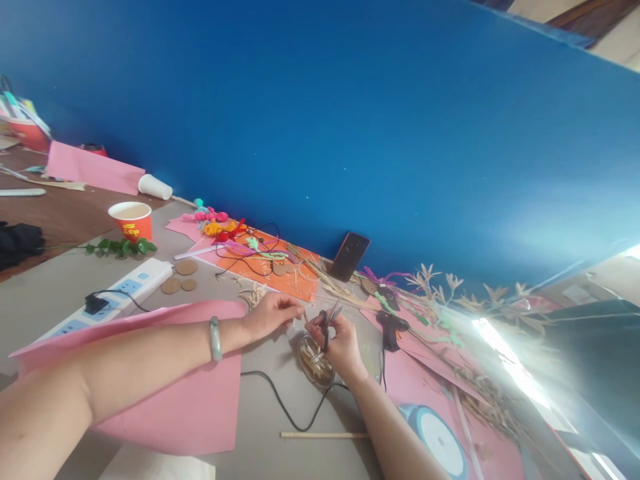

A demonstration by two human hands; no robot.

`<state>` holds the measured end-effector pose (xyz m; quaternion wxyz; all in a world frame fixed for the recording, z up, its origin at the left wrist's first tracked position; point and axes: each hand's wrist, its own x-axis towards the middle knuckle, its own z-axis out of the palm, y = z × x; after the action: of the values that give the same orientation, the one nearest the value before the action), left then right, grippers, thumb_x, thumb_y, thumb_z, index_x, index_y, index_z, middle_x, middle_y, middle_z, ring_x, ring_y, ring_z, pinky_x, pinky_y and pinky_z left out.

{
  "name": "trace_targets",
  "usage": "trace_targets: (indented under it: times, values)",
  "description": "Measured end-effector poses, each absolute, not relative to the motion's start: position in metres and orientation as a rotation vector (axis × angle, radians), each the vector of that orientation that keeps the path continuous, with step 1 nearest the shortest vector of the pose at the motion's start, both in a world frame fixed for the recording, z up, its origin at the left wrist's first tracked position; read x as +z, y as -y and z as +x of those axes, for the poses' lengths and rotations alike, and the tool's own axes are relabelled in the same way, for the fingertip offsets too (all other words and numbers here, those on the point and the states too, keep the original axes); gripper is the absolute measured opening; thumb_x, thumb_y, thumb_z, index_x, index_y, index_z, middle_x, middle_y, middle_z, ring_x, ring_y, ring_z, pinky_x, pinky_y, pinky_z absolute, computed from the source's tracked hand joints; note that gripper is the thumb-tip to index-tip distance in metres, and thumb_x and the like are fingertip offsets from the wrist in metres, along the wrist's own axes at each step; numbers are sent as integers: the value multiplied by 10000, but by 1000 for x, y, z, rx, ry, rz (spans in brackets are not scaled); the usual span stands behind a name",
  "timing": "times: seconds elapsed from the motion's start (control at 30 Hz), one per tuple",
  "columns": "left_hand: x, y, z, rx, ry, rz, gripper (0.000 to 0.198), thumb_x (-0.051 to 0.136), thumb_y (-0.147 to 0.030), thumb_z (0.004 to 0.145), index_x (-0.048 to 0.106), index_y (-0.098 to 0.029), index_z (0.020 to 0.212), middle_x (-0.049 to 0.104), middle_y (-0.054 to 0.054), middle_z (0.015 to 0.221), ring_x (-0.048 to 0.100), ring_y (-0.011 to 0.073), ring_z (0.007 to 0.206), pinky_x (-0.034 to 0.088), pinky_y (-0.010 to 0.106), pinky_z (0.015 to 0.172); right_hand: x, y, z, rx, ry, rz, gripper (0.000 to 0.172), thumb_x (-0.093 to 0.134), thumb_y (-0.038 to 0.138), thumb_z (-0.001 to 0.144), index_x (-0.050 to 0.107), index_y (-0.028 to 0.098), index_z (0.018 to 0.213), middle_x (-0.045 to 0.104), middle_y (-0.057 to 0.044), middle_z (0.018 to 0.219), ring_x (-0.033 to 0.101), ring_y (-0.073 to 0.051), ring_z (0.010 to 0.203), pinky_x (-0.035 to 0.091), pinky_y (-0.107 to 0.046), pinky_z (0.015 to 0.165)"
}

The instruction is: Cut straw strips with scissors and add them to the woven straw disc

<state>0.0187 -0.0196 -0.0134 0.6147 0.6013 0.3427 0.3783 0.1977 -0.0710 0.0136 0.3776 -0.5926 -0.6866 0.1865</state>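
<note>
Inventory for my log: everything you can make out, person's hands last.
wall: 1, blue, back
table: 1, grey, underneath
pen cup: 1, red, far left
paper cup: 1, red, left
tipped cup: 1, white, near wall
leafy sprig: 1, green, left
power strip: 1, white, left
discs: several, brown, left and centre
pink sheets: several, pink, both sides
orange sheet: 1, orange, centre
fuzzy stems: several, multicoloured, near wall
phone: 1, dark, against wall
glue gun: 1, black, right
dried stems: several, tan, right
reel: 1, white-blue, front right
strips in dish: several, tan, centre
stick: 1, pale, front
cords: several, black, front and left
scissors: 1, dark, centre
bracelet: 1, greenish, left wrist
left hand: 1, bare, centre
right hand: 1, bare, holding scissors
</note>
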Motion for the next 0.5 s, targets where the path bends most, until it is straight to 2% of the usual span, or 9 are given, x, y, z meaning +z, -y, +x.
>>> trace_targets:
  times: [0.2, 0.33, 0.5]
  values:
    - [-10, 19, 18, 916, -805, 1363, 338, 585, -458, 769, 633, -125, 744, 550, -6, 546, 441, 71, 446, 321, 189, 437, 17, 68, 203, 389, 1810, -1601, 234, 633, 411, 723, 575, 194, 658, 610, -6, 634, 516, -161, 647, 388, -303, 692]
    - [-11, 16, 18, 999, -811, 1353, 338, 588, -461, 771, 638, -127, 765, 560, -4, 555, 456, 75, 466, 325, 189, 451, 23, 65, 212, 256, 1980, -1667, 316, 639, 451, 709, 505, 197, 577, 528, 23, 542, 451, -133, 572, 339, -282, 660]
    - [-10, 16, 18, 1015, -830, 1387, 298, 586, -425, 775, 639, -132, 757, 558, -7, 544, 476, 87, 480, 349, 196, 466, 27, 65, 217, 216, 2163, -1689, 342, 647, 427, 704, 454, 199, 536, 516, 45, 501, 385, -101, 505, 308, -262, 664]
